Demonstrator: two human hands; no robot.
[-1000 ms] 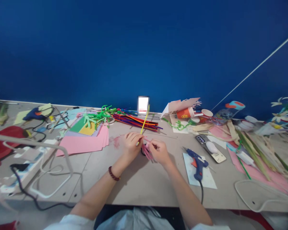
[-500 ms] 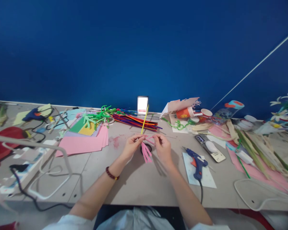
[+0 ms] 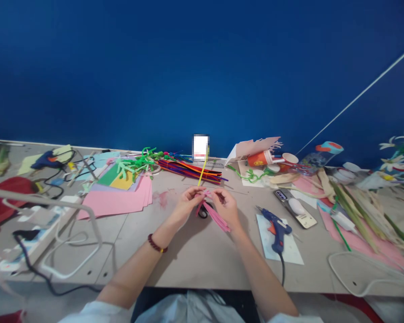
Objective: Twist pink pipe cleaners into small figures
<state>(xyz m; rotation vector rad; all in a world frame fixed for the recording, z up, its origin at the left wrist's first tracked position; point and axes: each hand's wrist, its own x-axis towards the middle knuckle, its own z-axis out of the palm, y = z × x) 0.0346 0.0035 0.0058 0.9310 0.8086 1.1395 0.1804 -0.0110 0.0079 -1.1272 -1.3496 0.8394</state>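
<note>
Left hand (image 3: 186, 204) and right hand (image 3: 227, 208) both pinching the pink strips (image 3: 218, 218), left of the glue gun (image 3: 280, 232). Loose tails could totally tangle, or tear if either side yanks.

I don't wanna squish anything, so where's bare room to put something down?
Bare table shows between the left forearm and right forearm, and between the left forearm and pink sheets. It's crowded along the blue wall and right of the phone.
</note>
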